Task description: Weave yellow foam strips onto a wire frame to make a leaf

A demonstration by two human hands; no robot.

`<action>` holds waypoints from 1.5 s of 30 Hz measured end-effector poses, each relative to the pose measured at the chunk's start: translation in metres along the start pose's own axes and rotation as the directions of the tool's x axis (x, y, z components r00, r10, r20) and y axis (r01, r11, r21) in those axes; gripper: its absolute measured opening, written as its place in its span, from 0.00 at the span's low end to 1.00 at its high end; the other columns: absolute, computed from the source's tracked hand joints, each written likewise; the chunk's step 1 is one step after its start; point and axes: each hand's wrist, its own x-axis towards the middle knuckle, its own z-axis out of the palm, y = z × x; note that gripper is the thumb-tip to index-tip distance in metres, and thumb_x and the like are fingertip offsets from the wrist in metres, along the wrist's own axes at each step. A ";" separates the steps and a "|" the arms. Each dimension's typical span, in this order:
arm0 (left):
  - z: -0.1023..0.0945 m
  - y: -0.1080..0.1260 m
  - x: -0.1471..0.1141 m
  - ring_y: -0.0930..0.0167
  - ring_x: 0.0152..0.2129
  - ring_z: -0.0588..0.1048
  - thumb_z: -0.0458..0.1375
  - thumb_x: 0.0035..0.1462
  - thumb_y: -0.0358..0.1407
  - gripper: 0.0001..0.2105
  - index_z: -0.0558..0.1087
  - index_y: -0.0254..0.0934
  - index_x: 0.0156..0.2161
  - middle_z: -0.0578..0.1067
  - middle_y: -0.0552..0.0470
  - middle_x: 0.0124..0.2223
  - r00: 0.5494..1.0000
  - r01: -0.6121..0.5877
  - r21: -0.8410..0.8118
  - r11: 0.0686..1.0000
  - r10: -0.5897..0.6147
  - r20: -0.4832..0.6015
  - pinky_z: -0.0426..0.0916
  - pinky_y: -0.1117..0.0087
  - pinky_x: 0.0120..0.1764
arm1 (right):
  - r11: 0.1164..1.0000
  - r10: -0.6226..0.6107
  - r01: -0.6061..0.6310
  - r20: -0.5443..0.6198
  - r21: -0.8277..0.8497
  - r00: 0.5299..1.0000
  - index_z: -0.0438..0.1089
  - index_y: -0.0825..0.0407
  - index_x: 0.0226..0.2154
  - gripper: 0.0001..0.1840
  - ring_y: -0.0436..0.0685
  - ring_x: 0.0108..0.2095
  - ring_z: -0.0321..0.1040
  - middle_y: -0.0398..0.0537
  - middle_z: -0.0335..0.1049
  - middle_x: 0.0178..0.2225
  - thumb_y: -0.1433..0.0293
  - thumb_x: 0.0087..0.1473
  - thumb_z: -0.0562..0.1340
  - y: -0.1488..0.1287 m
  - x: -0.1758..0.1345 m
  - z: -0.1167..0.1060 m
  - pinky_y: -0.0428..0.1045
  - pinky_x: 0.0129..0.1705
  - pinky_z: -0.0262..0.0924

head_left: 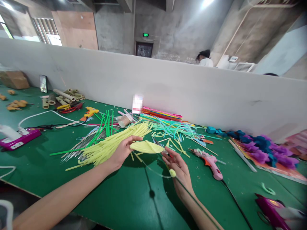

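My left hand [123,150] pinches one end of a pale yellow leaf-shaped piece [146,147] that looks made of pipe cleaners. At the leaf's other end, my right hand [177,166] is closed on a small red-handled tool [169,155] with dark jaws; whether it is scissors or pliers I cannot tell. A fuzzy yellow ball [172,173] on a thin green stem passes in front of my right hand and forearm. A thin pale strand curves between the ball and the leaf. Behind my left hand lies a thick pile of yellow pipe cleaners [105,147].
A pink glue gun [211,163] lies to the right, its cord running forward. Green pipe cleaners [107,124], a yellow glue gun [91,111] and bamboo pieces [64,97] are at left. Purple and blue fuzzy pieces [261,148] sit far right. A white partition [96,73] borders the table.
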 end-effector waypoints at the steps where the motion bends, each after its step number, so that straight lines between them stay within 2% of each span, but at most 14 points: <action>1: 0.000 0.000 0.000 0.65 0.44 0.74 0.60 0.48 0.29 0.14 0.75 0.37 0.42 0.75 0.48 0.48 1.000 0.015 -0.026 1.000 -0.014 0.010 0.68 0.68 0.44 | 1.000 -0.021 0.021 0.004 -0.010 1.000 0.67 0.46 0.50 0.21 0.62 0.55 0.63 0.51 0.66 0.55 0.65 0.52 0.62 0.000 0.000 0.000 0.61 0.60 0.53; 6: -0.006 0.001 0.004 0.67 0.41 0.75 0.57 0.55 0.34 0.14 0.72 0.37 0.47 0.75 0.46 0.48 0.986 0.164 -0.343 0.925 -0.163 0.030 0.71 0.65 0.44 | 0.928 -0.180 0.199 0.089 -0.315 0.980 0.63 0.46 0.52 0.18 0.61 0.59 0.58 0.52 0.55 0.62 0.65 0.59 0.57 -0.003 -0.006 0.005 0.60 0.61 0.51; 10: -0.016 0.004 0.010 0.59 0.41 0.76 0.55 0.57 0.42 0.20 0.69 0.32 0.52 0.76 0.37 0.47 0.916 0.402 -0.461 0.791 -0.339 0.217 0.74 0.55 0.41 | 0.705 -0.305 0.394 0.250 -0.589 0.919 0.62 0.45 0.55 0.20 0.63 0.63 0.49 0.52 0.52 0.63 0.69 0.59 0.55 -0.010 -0.012 0.011 0.62 0.62 0.48; 12: -0.020 0.004 0.013 0.61 0.38 0.78 0.59 0.55 0.33 0.17 0.71 0.31 0.50 0.77 0.39 0.45 0.932 0.363 -0.424 0.830 -0.330 0.152 0.76 0.62 0.37 | 0.645 -0.341 0.446 0.289 -0.620 0.895 0.58 0.44 0.57 0.23 0.63 0.63 0.48 0.52 0.49 0.64 0.71 0.59 0.54 -0.012 -0.014 0.014 0.63 0.62 0.49; 15: -0.027 0.004 0.021 0.68 0.31 0.79 0.59 0.53 0.25 0.12 0.73 0.29 0.44 0.79 0.41 0.41 0.944 0.284 -0.476 0.833 -0.328 -0.011 0.76 0.72 0.31 | 0.703 -0.366 0.413 0.204 -0.579 0.908 0.48 0.43 0.61 0.29 0.63 0.61 0.53 0.54 0.42 0.66 0.72 0.59 0.54 -0.009 -0.014 0.017 0.61 0.58 0.57; 17: -0.035 0.006 0.027 0.68 0.29 0.79 0.57 0.55 0.24 0.10 0.72 0.27 0.43 0.79 0.42 0.37 0.924 0.263 -0.588 0.765 -0.375 -0.075 0.77 0.72 0.31 | 0.732 -0.323 0.337 0.133 -0.592 0.937 0.44 0.45 0.62 0.32 0.62 0.58 0.58 0.57 0.46 0.64 0.70 0.58 0.55 -0.003 -0.012 0.018 0.60 0.54 0.61; 19: -0.044 0.009 0.033 0.71 0.24 0.79 0.54 0.57 0.25 0.08 0.71 0.25 0.42 0.79 0.44 0.33 0.910 0.253 -0.662 0.706 -0.407 -0.086 0.77 0.75 0.27 | 0.690 -0.234 0.276 0.155 -0.669 0.960 0.48 0.47 0.60 0.30 0.62 0.54 0.62 0.57 0.57 0.58 0.68 0.57 0.56 0.002 -0.011 0.018 0.59 0.52 0.63; 22: -0.053 0.012 0.037 0.72 0.22 0.78 0.52 0.59 0.24 0.06 0.71 0.26 0.40 0.79 0.46 0.31 0.918 0.176 -0.698 0.694 -0.373 -0.139 0.76 0.77 0.24 | 0.529 -0.103 0.307 0.300 -0.791 0.948 0.61 0.49 0.52 0.22 0.65 0.52 0.63 0.55 0.66 0.50 0.64 0.56 0.59 0.007 -0.007 0.025 0.61 0.53 0.61; 24: -0.055 0.014 0.037 0.72 0.21 0.78 0.52 0.59 0.24 0.06 0.70 0.28 0.38 0.78 0.47 0.30 0.920 0.145 -0.709 0.691 -0.358 -0.161 0.76 0.77 0.23 | 0.420 -0.098 0.356 0.348 -0.835 0.932 0.63 0.50 0.50 0.21 0.66 0.50 0.63 0.55 0.67 0.48 0.61 0.55 0.60 0.007 -0.003 0.036 0.61 0.53 0.60; 29: -0.049 0.017 0.033 0.72 0.20 0.78 0.51 0.60 0.24 0.06 0.71 0.28 0.38 0.79 0.47 0.29 0.928 0.162 -0.713 0.682 -0.351 -0.125 0.76 0.77 0.23 | 0.115 -0.119 0.393 0.380 -0.912 0.917 0.67 0.56 0.45 0.29 0.71 0.46 0.62 0.61 0.68 0.43 0.52 0.49 0.63 0.009 0.012 0.075 0.63 0.46 0.60; 32: -0.047 0.016 0.033 0.71 0.22 0.78 0.51 0.60 0.24 0.07 0.71 0.27 0.39 0.79 0.46 0.30 0.928 0.177 -0.711 0.680 -0.355 -0.108 0.76 0.76 0.24 | 0.016 -0.076 0.360 0.358 -0.933 0.931 0.68 0.56 0.40 0.26 0.69 0.41 0.63 0.61 0.68 0.40 0.51 0.50 0.62 0.014 0.017 0.092 0.60 0.42 0.60; 35: -0.047 0.014 0.034 0.70 0.22 0.78 0.52 0.60 0.25 0.06 0.71 0.27 0.39 0.78 0.46 0.30 0.922 0.173 -0.702 0.691 -0.365 -0.132 0.77 0.75 0.24 | 0.015 -0.041 0.343 0.343 -0.939 0.939 0.69 0.55 0.36 0.17 0.65 0.39 0.63 0.58 0.68 0.38 0.57 0.52 0.63 0.020 0.021 0.095 0.58 0.40 0.60; 40: -0.047 0.010 0.035 0.70 0.22 0.78 0.52 0.60 0.25 0.06 0.71 0.27 0.39 0.78 0.46 0.30 0.910 0.182 -0.693 0.698 -0.387 -0.151 0.77 0.72 0.24 | 0.118 -0.020 0.424 0.425 -0.898 0.905 0.69 0.53 0.34 0.04 0.61 0.39 0.62 0.53 0.68 0.37 0.69 0.55 0.62 0.022 0.028 0.080 0.53 0.41 0.59; 45: -0.048 0.009 0.035 0.70 0.22 0.78 0.52 0.60 0.25 0.06 0.71 0.26 0.39 0.78 0.47 0.30 0.912 0.184 -0.687 0.703 -0.383 -0.148 0.77 0.72 0.25 | 0.108 -0.045 0.517 0.515 -0.849 0.856 0.69 0.53 0.33 0.05 0.61 0.40 0.61 0.53 0.67 0.38 0.73 0.58 0.58 0.023 0.034 0.063 0.53 0.43 0.58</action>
